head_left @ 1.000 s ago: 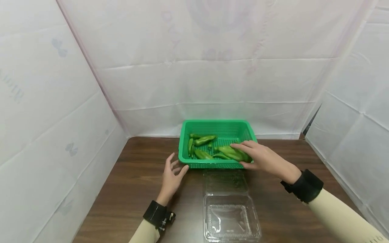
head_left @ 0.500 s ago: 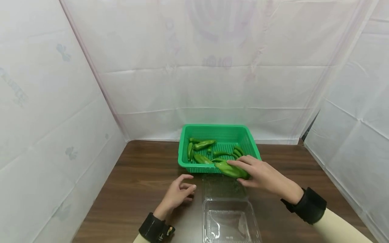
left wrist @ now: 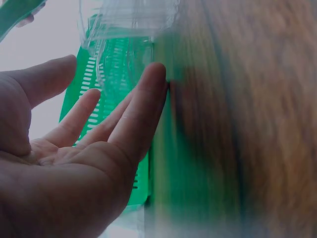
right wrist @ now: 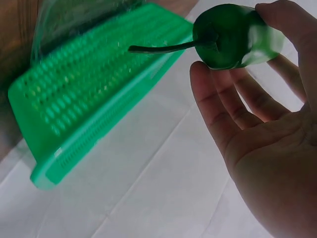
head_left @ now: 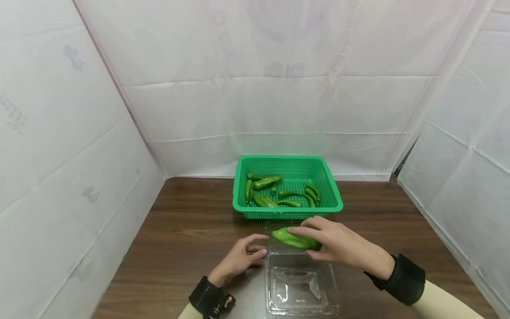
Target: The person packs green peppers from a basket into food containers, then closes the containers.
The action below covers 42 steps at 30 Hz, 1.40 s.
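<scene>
My right hand (head_left: pixel 332 241) grips a large green pepper (head_left: pixel 295 239) between thumb and fingers, over the hinge side of a clear plastic clamshell box (head_left: pixel 300 283). In the right wrist view the pepper (right wrist: pixel 228 37) shows its stem pointing away from the palm. My left hand (head_left: pixel 242 255) is at the box's left edge, holding nothing, its fingers loosely bent and thumb apart. The left wrist view shows this hand (left wrist: pixel 99 134) with fingers extended beside the clear plastic (left wrist: pixel 133 20). The box's tray lies open toward me; its lid is partly hidden under the pepper and right hand.
A green perforated basket (head_left: pixel 287 215) stands behind the box against the white sheet wall (head_left: pixel 255 110). Several long green peppers (head_left: pixel 268 181) and smaller ones (head_left: pixel 312 192) lie in it. White sheeting also borders the brown wooden table (head_left: pixel 175 239) on both sides.
My right hand has lifted the large pepper out of the basket and carried it toward me over the box. My left hand has left the basket's corner and come to the box's left edge.
</scene>
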{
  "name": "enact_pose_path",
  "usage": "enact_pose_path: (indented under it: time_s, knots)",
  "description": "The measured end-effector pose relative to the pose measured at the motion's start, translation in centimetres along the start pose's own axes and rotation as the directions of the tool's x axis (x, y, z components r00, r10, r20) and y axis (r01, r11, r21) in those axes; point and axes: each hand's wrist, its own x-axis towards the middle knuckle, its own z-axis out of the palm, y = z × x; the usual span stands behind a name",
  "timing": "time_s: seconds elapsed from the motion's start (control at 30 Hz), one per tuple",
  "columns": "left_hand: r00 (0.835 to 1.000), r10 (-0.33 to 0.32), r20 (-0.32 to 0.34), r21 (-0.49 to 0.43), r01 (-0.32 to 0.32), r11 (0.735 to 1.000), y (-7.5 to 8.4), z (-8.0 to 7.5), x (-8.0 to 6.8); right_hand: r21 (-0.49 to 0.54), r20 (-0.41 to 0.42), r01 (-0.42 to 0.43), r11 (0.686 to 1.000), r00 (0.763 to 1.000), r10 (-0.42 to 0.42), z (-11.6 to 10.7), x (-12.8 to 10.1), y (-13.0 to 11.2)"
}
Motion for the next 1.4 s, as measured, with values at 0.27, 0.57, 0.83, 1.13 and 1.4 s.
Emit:
enact_pose_path:
  time_s: [0.27, 0.57, 0.83, 1.13, 1.4]
  knots:
    - [1.0, -0.014, 0.011, -0.003, 0.014, 1.0, -0.4, 0.3, 0.2, 0.049, 0.098, -0.039, 0.998, 0.995, 0.034, 1.5, -1.0, -1.1]
    - [0.999, -0.034, 0.029, -0.012, 0.034, 0.999, -0.5, 0.7, 0.1, 0.097, 0.179, -0.083, 0.992, 0.982, 0.064, 2.7, -1.8, -1.9]
    - [0.997, -0.054, 0.051, -0.039, 0.056, 0.998, -0.6, 1.0, 0.2, 0.136, 0.266, -0.131, 0.982, 0.96, 0.091, 3.6, -2.6, -2.3]
    - [0.995, -0.083, 0.053, -0.073, 0.087, 0.994, -0.4, 1.1, 0.5, 0.087, 0.271, -0.103, 0.991, 0.96, 0.076, 4.0, -2.2, -2.4]
    - [0.996, -0.072, 0.046, -0.102, 0.076, 0.992, -0.6, 1.2, 0.6, 0.043, 0.286, -0.052, 0.998, 0.958, 0.037, 5.2, -2.0, -2.4]
